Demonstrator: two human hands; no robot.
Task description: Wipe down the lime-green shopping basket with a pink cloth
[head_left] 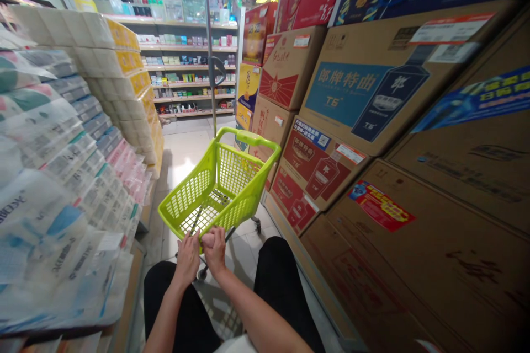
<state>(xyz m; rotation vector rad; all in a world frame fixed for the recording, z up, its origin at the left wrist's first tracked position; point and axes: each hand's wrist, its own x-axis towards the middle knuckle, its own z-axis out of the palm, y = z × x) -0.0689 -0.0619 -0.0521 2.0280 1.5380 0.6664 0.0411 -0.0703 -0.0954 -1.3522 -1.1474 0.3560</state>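
Observation:
A lime-green plastic shopping cart (232, 204) stands in the aisle just ahead of my knees, its basket holding only what looks like a thin dark strap or pole. My left hand (188, 256) bends its fingers over the basket's near rim. Right beside it, my right hand (214, 251) is closed around the near corner of the same rim, thumb on top. The cart's handle bar (248, 137) is at the far side, away from me. A thin metal pole (210, 55) with a dark grip rises behind the handle.
Packs of tissue (62, 176) are piled along the left. Large cardboard cartons (360, 83) form a tall stack on the right, close to the cart. Shelves of small boxes and bottles (190, 60) close off the far end of the tiled floor (182, 146).

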